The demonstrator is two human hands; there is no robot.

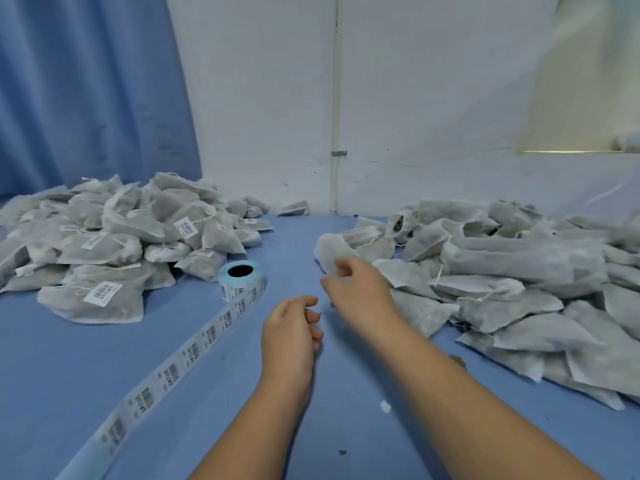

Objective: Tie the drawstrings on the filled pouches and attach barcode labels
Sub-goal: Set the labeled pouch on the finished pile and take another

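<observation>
The right fingers (341, 270) are curled at the near end of a blurred pouch (330, 249); whether they grip it I cannot tell. The pouch lies just beyond them, at the left edge of the unlabelled pile (519, 271), and seems to run lengthwise away from the person. The left fingers (313, 317) curl loosely with nothing visible in them, nearer the body and farther from the pouch, so the right hand (360, 292) is better placed to take it. Left of both hands stands the label roll (240, 277), its strip (173, 368) trailing across the table (52, 375). Beyond it is the labelled pile (104, 244).
</observation>
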